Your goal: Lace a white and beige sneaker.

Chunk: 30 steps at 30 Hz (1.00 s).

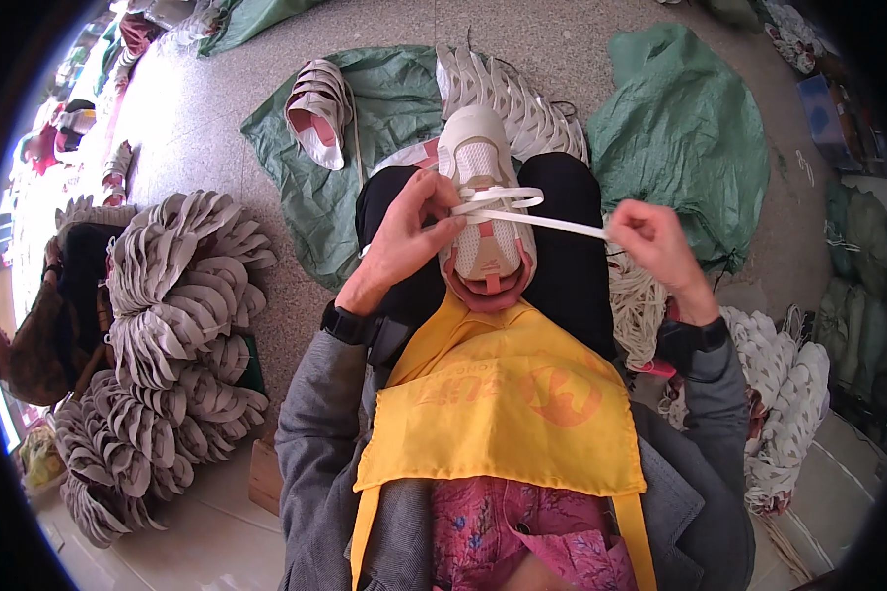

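A white and pink sneaker (477, 158) rests on my lap between my knees, its toe pointing away from me and its pink collar against the yellow apron (503, 404). White shoelace (552, 226) is looped across its tongue. My left hand (422, 219) pinches the lace at the left side of the loops, thumb and forefinger pressed together. Out to the right, my right hand (652, 241) grips the lace's end, and that strand runs taut between the two hands.
Beyond my knees, a shoe upper (320, 113) lies on a green sheet (389, 94) beside a row of white uppers (508, 94). Grey shoe pieces (182, 295) pile up at left. At right are a green sack (675, 138), bundled laces (636, 305) and more white uppers (784, 394).
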Each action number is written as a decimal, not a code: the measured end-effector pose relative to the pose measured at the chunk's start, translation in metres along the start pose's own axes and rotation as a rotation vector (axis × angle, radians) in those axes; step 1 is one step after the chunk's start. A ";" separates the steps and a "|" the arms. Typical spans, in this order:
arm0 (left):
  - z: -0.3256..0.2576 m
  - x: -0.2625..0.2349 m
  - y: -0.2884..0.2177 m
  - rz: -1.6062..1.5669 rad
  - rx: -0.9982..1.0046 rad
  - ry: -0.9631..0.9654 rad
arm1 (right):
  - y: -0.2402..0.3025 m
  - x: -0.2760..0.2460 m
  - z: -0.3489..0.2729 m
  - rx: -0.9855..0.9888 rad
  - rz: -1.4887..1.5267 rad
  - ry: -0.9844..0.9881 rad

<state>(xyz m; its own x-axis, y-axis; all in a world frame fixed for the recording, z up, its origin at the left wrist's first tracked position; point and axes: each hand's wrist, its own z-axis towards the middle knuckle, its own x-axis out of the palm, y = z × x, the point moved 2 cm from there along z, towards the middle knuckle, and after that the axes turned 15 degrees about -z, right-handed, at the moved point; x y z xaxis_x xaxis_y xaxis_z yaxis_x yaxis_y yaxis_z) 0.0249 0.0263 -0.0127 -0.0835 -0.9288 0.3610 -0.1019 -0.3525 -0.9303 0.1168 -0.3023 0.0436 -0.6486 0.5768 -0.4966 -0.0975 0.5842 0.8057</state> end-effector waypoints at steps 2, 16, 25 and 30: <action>0.000 0.002 -0.003 0.143 0.025 -0.010 | -0.011 -0.015 -0.011 0.102 0.015 0.019; -0.011 0.008 -0.008 0.233 -0.043 -0.189 | 0.065 0.057 0.061 -0.275 -0.266 -0.041; -0.015 0.015 -0.013 -0.121 -0.053 -0.148 | 0.024 0.069 0.062 -0.172 0.136 -0.060; -0.029 0.004 -0.032 -0.164 -0.108 -0.177 | 0.033 0.077 0.064 -0.220 -0.004 -0.131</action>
<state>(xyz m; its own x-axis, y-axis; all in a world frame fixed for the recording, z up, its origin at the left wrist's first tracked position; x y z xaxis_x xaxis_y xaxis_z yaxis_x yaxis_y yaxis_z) -0.0013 0.0375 0.0200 0.1164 -0.8692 0.4805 -0.2058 -0.4944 -0.8445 0.1124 -0.2019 0.0112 -0.5461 0.6518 -0.5262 -0.2714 0.4566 0.8473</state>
